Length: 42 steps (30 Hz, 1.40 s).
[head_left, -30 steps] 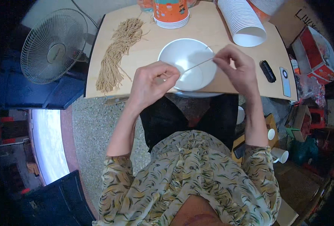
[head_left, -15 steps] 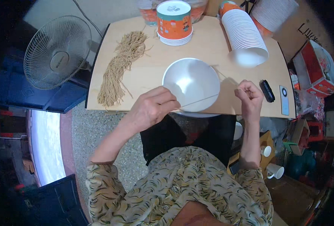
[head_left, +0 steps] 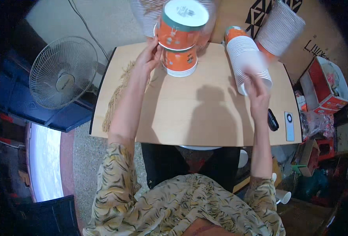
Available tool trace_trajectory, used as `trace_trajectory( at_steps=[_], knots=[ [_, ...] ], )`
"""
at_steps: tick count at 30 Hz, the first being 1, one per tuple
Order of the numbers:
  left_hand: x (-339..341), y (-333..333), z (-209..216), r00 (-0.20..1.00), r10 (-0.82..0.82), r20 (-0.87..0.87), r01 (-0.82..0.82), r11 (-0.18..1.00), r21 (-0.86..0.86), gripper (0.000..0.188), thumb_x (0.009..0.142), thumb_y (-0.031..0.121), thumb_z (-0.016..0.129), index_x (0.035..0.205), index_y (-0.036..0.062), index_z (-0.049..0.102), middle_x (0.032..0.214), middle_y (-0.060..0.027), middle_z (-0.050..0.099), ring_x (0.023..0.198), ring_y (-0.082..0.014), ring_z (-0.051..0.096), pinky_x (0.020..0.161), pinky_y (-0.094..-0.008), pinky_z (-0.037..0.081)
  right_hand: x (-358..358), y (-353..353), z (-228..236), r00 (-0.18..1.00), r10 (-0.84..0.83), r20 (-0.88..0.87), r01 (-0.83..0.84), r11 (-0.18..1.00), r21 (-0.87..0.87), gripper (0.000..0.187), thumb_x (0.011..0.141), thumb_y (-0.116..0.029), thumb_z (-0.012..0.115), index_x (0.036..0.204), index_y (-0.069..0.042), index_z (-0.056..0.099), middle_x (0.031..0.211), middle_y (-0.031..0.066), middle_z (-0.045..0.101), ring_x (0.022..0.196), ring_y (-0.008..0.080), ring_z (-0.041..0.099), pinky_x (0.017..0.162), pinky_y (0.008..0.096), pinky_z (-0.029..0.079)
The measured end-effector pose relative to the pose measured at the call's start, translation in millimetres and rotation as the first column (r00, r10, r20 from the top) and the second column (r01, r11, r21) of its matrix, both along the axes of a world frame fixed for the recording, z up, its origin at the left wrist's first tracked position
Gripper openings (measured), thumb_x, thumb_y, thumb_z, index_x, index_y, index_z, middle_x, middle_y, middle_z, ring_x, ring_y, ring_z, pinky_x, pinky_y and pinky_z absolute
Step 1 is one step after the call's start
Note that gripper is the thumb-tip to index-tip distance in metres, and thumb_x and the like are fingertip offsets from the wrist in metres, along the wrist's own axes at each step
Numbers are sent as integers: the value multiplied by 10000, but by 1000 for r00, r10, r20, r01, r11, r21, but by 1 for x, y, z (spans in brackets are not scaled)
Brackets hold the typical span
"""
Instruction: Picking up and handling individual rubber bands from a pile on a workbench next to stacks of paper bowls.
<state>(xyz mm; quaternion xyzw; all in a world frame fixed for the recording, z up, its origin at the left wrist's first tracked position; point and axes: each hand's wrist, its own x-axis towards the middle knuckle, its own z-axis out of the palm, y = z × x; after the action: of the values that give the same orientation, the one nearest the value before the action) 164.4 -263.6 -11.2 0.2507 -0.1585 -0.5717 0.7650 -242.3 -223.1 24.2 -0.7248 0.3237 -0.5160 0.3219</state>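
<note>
My left hand grips the side of an orange paper tub with a green band, turned upside down. This tub sits over or just above a stack of inverted orange tubs with white rims. My right hand is at the mouth of a row of nested white paper tubs lying on its side. Its fingertips are smeared against the white, so a hold there cannot be made out. Beside my left forearm lies a bundle of tan twine, partly covered by the arm.
More nested tubs stand at the back right, and others at the back left. A black object and a pale flat device lie near the table's right edge. A fan stands left of the table.
The white-interior tub has left the table's front. My left hand has gone to the back left, onto an inverted tub at the stack. My right hand has moved forward to the lying row.
</note>
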Motion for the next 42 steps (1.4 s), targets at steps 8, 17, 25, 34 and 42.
trace_trajectory(
  at_steps=[8,17,25,34,42],
  knots=[
    [10,-12,-71,998,-61,23,55,979,198,147,905,105,677,1000,-4,651,905,-74,669,717,-138,638,591,-206,560,-76,34,-126,962,-203,185,99,885,455,133,969,-50,564,1034,30,649,882,23,654,753,50,553,658,190,455],
    [-71,-29,38,-534,593,602,-98,664,-741,383,901,393,627,1228,194,649,1320,-120,581,1255,-368,485,1062,-489,353,-100,46,-173,950,-227,214,109,885,452,115,974,-50,556,1015,1,651,895,-7,621,693,40,513,585,177,405],
    [-33,-39,3,-735,389,556,49,848,-528,366,902,281,610,1257,367,626,1300,-11,626,1228,-364,528,1044,-570,338,-82,27,-129,967,-178,-181,242,861,447,156,949,-86,604,1043,20,668,877,67,690,733,85,591,643,235,478],
    [-253,-40,19,-122,522,844,343,820,-458,187,843,131,714,1000,29,710,990,-102,712,875,-246,677,785,-339,534,-42,-74,-68,944,-297,140,229,900,370,230,980,-155,550,971,42,668,838,41,673,747,82,596,704,215,482],
    [-275,-64,0,-147,388,910,380,872,-310,176,819,137,719,963,35,708,904,-122,699,744,-237,688,702,-330,550,-27,-83,-66,867,-341,364,97,831,548,193,954,-141,575,855,16,631,799,50,634,696,112,622,645,256,544]
  ],
)
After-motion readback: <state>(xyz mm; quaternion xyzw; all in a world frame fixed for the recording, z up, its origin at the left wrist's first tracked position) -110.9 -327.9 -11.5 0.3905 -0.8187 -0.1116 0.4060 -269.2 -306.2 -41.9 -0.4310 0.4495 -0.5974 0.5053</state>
